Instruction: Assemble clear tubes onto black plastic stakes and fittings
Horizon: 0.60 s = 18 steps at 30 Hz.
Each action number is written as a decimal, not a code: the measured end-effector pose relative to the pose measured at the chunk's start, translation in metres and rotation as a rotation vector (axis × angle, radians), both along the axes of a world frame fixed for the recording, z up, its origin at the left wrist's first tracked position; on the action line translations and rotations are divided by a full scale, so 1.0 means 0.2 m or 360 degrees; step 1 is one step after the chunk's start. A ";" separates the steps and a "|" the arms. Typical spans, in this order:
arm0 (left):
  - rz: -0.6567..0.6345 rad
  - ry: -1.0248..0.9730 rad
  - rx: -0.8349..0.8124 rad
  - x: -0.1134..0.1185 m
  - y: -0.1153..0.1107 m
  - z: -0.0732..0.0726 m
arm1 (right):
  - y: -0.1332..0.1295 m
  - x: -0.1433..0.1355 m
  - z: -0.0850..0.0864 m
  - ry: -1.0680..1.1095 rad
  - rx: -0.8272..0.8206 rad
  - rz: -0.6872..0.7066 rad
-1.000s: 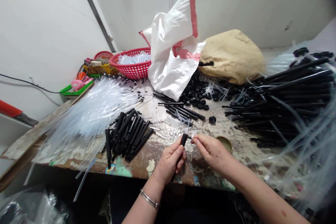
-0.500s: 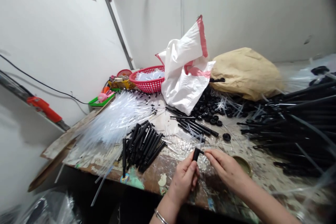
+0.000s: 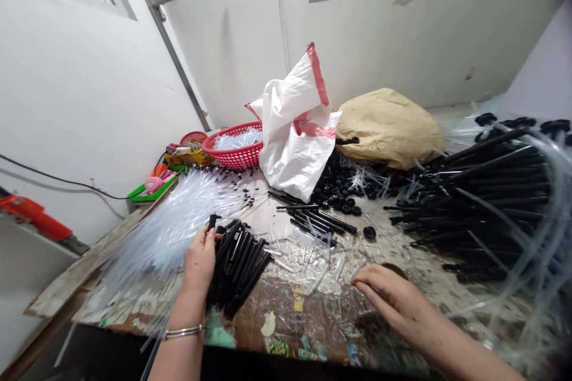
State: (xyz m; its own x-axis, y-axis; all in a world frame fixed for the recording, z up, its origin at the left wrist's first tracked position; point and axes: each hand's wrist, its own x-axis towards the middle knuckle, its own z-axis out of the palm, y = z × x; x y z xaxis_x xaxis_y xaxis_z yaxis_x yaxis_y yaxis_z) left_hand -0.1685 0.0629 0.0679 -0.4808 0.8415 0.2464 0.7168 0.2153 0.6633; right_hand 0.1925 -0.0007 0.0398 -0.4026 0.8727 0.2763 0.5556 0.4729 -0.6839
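Note:
My left hand (image 3: 201,253) is closed around a black plastic tube (image 3: 211,222) with a short side nozzle at its top. It is at the left edge of a pile of black tubes (image 3: 241,262) near the table's front. My right hand (image 3: 386,292) is held low over the table with thumb and fingers pressed together. Whether something small is between those fingertips cannot be made out. Short clear tubes (image 3: 319,280) lie scattered to the left of it, and a small round dish (image 3: 395,271) is partly hidden behind it.
Long clear tubes (image 3: 165,226) spread across the left. Behind stand a red basket (image 3: 236,158), a white sack (image 3: 290,143) and a tan sack (image 3: 388,131). Slim black rods (image 3: 324,220) lie mid-table; a large heap of black rods (image 3: 487,202) fills the right.
My left hand has moved left with the black tube, from in front of me to the pile. My right hand has come away from that tube and stays on the right. The view has shifted.

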 end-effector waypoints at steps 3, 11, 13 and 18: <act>0.0072 0.0167 -0.0103 -0.04 0.06 -0.03 | 0.09 0.04 0.01 -0.0141 -0.0018 -0.0044; 0.0363 0.0620 0.0185 0.02 0.04 -0.08 | 0.56 0.09 -0.03 -0.1014 0.0031 -0.0345; 0.0283 0.0652 0.0468 0.09 0.01 -0.09 | 0.62 0.07 -0.05 -0.1067 0.0026 -0.0387; -0.0128 0.0402 0.0878 0.36 -0.07 -0.16 | 0.64 0.04 -0.10 -0.1144 -0.0020 -0.0509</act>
State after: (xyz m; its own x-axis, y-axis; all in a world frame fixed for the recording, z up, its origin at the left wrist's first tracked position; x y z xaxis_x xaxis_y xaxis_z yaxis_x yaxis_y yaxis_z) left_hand -0.0966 0.0487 0.0350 -0.2908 0.5885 0.7544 0.8661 -0.1731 0.4689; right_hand 0.2002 0.1282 0.0204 -0.2073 0.9777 0.0326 0.9716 0.2096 -0.1095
